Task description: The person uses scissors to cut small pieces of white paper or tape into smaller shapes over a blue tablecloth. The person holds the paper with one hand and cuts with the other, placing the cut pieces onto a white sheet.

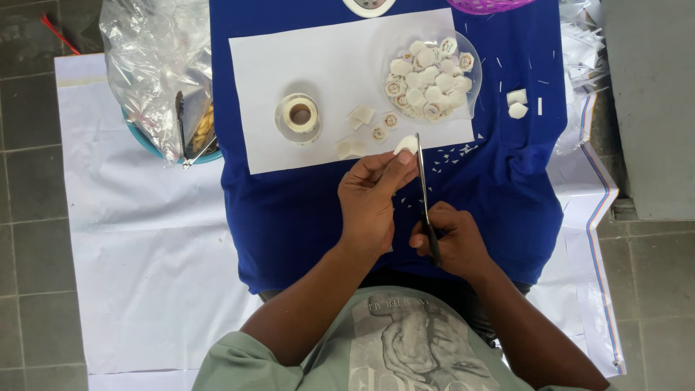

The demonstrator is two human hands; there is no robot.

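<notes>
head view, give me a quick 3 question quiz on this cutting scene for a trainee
1. True or false: the right hand holds the scissors.
2. Where do the finished round stickers lie? A) in the clear plastic container B) in the purple basket C) on the tiled floor
3. Fill in: the left hand pinches a small white ____ at the scissor blades.

Key
1. True: its fingers grip the handles, blades pointing away from the person.
2. A: they are heaped in the container on the white paper sheet.
3. Sticker piece; the tape roll sits apart, to the left on the sheet.
</notes>
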